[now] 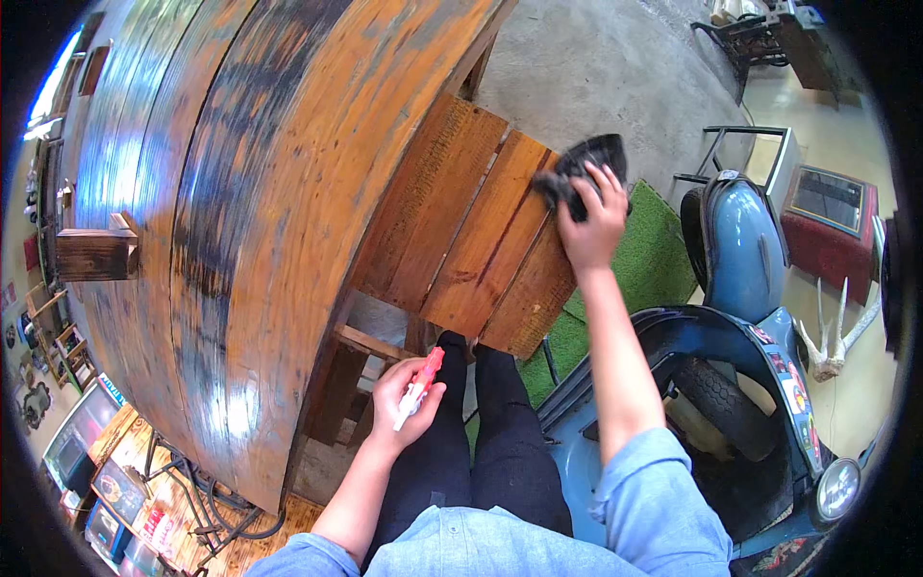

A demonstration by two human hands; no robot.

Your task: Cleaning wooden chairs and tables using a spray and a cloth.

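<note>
My right hand (597, 220) grips a dark, blurred cloth (588, 173) at the far right edge of a low wooden bench seat (483, 238) made of slatted planks. Darker, wet-looking streaks run along the middle plank. In my left hand (405, 404) is a small red and white bottle (420, 389), tilted with its red top away from me, held above my legs near the bench's close end. A large glossy wooden plank table (288, 238) stands along the left side of the bench.
A small wooden box (97, 254) stands on the table. To the right are a blue scooter (746, 252), green artificial turf (652, 245), a red case (829, 223) and an antler (829, 353). Framed items (119, 490) and a metal stand (209, 498) are at the lower left.
</note>
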